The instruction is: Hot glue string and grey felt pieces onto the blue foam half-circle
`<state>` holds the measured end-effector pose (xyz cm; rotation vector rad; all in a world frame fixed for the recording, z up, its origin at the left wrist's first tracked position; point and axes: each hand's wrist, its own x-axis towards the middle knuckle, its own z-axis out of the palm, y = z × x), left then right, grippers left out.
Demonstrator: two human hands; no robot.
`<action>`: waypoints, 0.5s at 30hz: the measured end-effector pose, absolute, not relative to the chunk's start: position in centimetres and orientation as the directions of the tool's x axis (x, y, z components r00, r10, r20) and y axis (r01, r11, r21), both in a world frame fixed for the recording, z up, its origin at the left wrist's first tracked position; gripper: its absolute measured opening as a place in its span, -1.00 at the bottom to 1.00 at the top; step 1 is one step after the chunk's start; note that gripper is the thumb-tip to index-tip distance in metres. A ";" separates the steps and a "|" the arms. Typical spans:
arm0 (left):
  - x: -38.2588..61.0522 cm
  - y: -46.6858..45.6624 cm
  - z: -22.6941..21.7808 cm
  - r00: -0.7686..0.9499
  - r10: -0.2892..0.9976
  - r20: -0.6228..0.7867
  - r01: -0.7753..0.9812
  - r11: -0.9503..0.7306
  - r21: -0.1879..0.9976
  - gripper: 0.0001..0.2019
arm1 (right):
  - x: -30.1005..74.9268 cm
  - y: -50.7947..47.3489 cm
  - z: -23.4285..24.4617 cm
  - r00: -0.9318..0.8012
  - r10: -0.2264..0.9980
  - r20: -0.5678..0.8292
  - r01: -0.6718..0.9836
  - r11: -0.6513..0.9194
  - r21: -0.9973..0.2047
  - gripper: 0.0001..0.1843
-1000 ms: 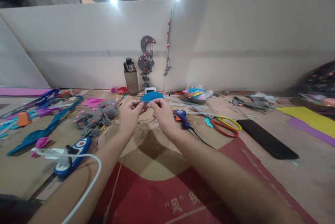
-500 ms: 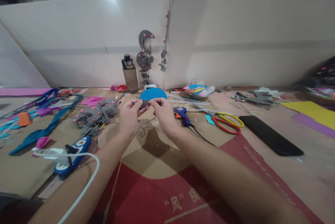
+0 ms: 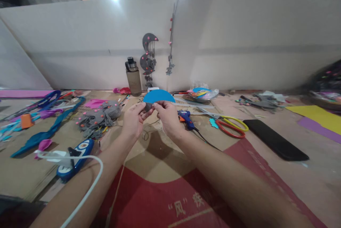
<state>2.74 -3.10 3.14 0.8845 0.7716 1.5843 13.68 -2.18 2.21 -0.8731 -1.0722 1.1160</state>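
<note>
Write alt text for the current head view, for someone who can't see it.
A person's left hand and right hand hold a small dark gray piece between them, before a blue rounded shape. On the cluttered table, a blue glue gun and scissors lie to the right, gray pieces left.

Pinches small dark grey piece in fingertips of left hand and right hand, close together above cardboard on tabletop. Just beyond: blue disc, lower edge hidden behind fingers. To right: blue glue gun, near scissors with red and yellow handles; black flat slab farther over. To left: heap of grey cut pieces with pink dots. Behind: upright bottle, dark hanging crescents before pale panel.
</note>
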 end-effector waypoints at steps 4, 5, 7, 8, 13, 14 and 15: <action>2.7 -3.1 3.3 -0.110 0.987 0.118 -0.534 -0.159 0.831 -0.93 | 13.7 -1.9 2.1 0.073 0.963 0.261 -0.231 0.271 -0.934 -0.80; 2.7 -3.1 3.3 -0.111 0.988 0.112 -0.537 -0.154 0.830 -0.93 | 13.7 -1.9 2.1 0.070 0.961 0.269 -0.226 0.278 -0.934 -0.80; 2.6 -3.0 3.3 -0.105 0.990 0.099 -0.536 -0.140 0.833 -0.92 | 13.8 -2.1 2.3 0.073 0.957 0.279 -0.194 0.288 -0.938 -0.80; 2.5 -3.0 3.3 -0.098 0.991 0.093 -0.531 -0.131 0.837 -0.91 | 13.9 -2.1 2.4 0.075 0.955 0.289 -0.170 0.297 -0.940 -0.80; 2.5 -3.0 3.3 -0.125 0.986 0.112 -0.442 -0.156 0.883 -0.86 | 14.2 -2.5 2.6 0.056 0.916 0.397 -0.031 0.399 -0.916 -0.78; 2.5 -3.1 3.3 -0.136 0.982 0.128 -0.408 -0.174 0.896 -0.85 | 14.2 -2.5 2.6 0.057 0.909 0.414 -0.004 0.415 -0.910 -0.78; 2.5 -3.1 3.3 -0.138 0.980 0.145 -0.373 -0.187 0.909 -0.84 | 14.3 -2.5 2.5 0.058 0.903 0.427 0.022 0.426 -0.904 -0.78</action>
